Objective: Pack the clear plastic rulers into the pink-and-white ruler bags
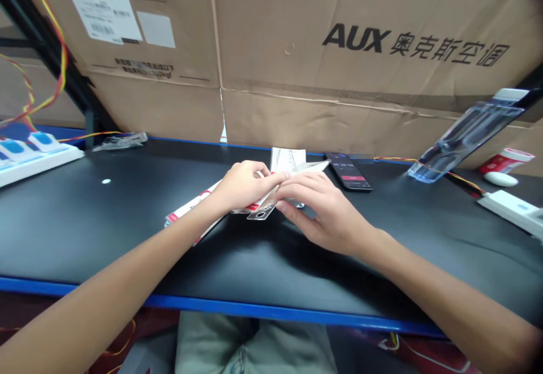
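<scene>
Over the middle of the black table point(127, 221), my left hand point(241, 184) has its fingers curled on a flat white and red package point(186, 209). My right hand point(322, 210) meets it from the right, fingers pinched on a clear plastic packet point(265, 207) that sticks out below and above the fingers. A folded white paper point(286, 159) lies just behind both hands. Part of the package is hidden under my hands.
A black phone point(350, 171) with a lit screen lies right of the hands. A clear plastic packet point(462, 136) leans at the far right near a red and white cup point(504, 162). White power strips point(29, 153) sit at both ends. Cardboard boxes point(339, 51) wall the back.
</scene>
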A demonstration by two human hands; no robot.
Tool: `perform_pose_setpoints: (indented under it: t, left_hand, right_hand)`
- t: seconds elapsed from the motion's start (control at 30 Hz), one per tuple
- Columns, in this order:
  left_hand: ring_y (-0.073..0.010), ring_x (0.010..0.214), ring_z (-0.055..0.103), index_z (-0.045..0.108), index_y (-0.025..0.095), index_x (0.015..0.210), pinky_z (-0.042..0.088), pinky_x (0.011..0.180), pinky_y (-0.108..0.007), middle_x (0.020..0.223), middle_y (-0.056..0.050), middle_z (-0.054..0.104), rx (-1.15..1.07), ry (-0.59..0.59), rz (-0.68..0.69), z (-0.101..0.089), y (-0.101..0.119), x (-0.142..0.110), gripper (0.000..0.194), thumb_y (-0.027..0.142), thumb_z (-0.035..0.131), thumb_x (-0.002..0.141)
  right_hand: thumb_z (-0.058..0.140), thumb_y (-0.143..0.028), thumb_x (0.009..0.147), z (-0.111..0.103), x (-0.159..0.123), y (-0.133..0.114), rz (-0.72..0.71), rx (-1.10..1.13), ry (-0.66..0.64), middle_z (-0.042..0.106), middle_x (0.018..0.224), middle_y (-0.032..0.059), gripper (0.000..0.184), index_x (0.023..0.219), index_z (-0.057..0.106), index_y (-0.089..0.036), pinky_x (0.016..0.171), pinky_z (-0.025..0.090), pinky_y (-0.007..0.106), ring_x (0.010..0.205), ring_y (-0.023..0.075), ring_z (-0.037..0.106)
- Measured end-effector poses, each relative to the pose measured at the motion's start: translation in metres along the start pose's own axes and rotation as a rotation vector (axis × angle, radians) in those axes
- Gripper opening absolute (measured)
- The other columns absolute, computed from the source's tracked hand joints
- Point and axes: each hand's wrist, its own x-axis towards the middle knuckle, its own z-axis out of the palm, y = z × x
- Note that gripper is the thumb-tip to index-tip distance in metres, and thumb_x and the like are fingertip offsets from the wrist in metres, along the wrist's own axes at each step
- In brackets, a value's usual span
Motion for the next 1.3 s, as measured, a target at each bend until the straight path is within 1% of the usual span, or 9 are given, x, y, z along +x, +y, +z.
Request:
perform_pose_setpoints:
  t: [0.17,0.37,0.47,0.63,0.73,0.8,0.93,1.13,1.3]
  left_hand:
    - [-0.0164,0.056,0.056,0.07,0.02,0.072,0.037,0.053,-0.026,0.058,0.001,0.064,-0.031,-0.001,-0.01,0.0,0.002,-0.001,0.048,0.066,0.057,0.08]
    - [-0.0167,0.056,0.057,0.07,0.019,0.075,0.037,0.051,-0.026,0.061,-0.001,0.064,-0.074,-0.029,-0.014,0.0,0.001,-0.002,0.052,0.07,0.058,0.078]
    - [-0.0172,0.062,0.06,0.067,0.019,0.081,0.039,0.052,-0.025,0.069,-0.001,0.066,-0.172,-0.023,-0.045,-0.001,0.001,-0.002,0.054,0.072,0.06,0.076]
    - [-0.0206,0.085,0.07,0.046,0.021,0.122,0.052,0.063,-0.026,0.107,-0.007,0.069,-0.581,-0.037,-0.146,-0.004,0.002,-0.001,0.073,0.053,0.081,0.067]
    - [-0.0231,0.097,0.07,0.046,0.019,0.121,0.056,0.074,-0.031,0.117,-0.012,0.068,-0.794,-0.097,-0.091,-0.003,0.0,-0.001,0.071,0.038,0.087,0.066]
    - [-0.0241,0.097,0.071,0.053,0.018,0.117,0.057,0.077,-0.034,0.117,-0.013,0.069,-0.89,-0.193,-0.04,-0.002,-0.001,-0.001,0.063,0.033,0.087,0.067]
    - [-0.025,0.09,0.073,0.064,0.015,0.112,0.058,0.079,-0.037,0.108,-0.012,0.074,-0.958,-0.386,0.042,0.001,0.0,-0.004,0.05,0.027,0.086,0.069]
    - [-0.0254,0.091,0.073,0.065,0.015,0.112,0.059,0.081,-0.038,0.11,-0.012,0.074,-0.992,-0.354,0.069,0.002,0.0,-0.005,0.048,0.023,0.085,0.07]
    - [-0.0292,0.093,0.074,0.064,0.014,0.113,0.059,0.081,-0.042,0.11,-0.014,0.074,-0.951,-0.357,0.047,0.003,-0.002,-0.005,0.046,0.022,0.082,0.071]
  right_hand:
    - [0.06,-0.021,0.092,0.001,0.0,0.01,0.113,-0.035,0.088,0.074,0.1,0.0049,0.011,0.098,0.069,-0.024,0.088,0.048,0.039,0.094,0.0224,0.066]
    - [0.057,-0.023,0.094,0.006,-0.002,0.019,0.132,0.043,0.004,0.073,0.11,0.0077,0.018,0.105,0.071,-0.022,0.092,0.051,0.04,0.102,0.0237,0.067]
    - [0.06,-0.022,0.092,0.002,-0.001,0.016,0.149,0.019,0.217,0.07,0.109,0.0092,0.017,0.106,0.07,-0.022,0.094,0.051,0.041,0.102,0.0239,0.065]
    - [0.068,-0.024,0.085,-0.008,0.004,0.011,0.231,-0.08,0.523,0.061,0.122,0.0124,0.024,0.109,0.068,-0.024,0.093,0.05,0.046,0.115,0.0298,0.058]
    - [0.069,-0.029,0.086,-0.004,0.003,0.016,0.339,0.036,0.468,0.068,0.1,0.0082,0.01,0.094,0.068,-0.023,0.081,0.053,0.04,0.095,0.0253,0.064]
    - [0.067,-0.034,0.088,0.001,0.001,0.02,0.445,0.231,0.365,0.069,0.083,0.0042,0.013,0.087,0.067,-0.021,0.073,0.054,0.037,0.077,0.0204,0.065]
    - [0.07,-0.035,0.086,0.008,0.001,0.023,0.561,0.669,0.286,0.073,0.095,0.004,0.019,0.1,0.07,-0.021,0.069,0.057,0.033,0.079,0.0192,0.067]
    - [0.059,-0.032,0.09,0.003,0.004,0.023,0.594,1.03,0.314,0.074,0.089,0.0058,0.019,0.095,0.073,-0.02,0.07,0.059,0.036,0.078,0.0212,0.07]
    - [0.073,-0.035,0.084,0.007,0.0,0.023,0.637,0.922,0.305,0.076,0.095,0.0051,0.021,0.099,0.075,-0.02,0.069,0.058,0.034,0.075,0.0192,0.069]
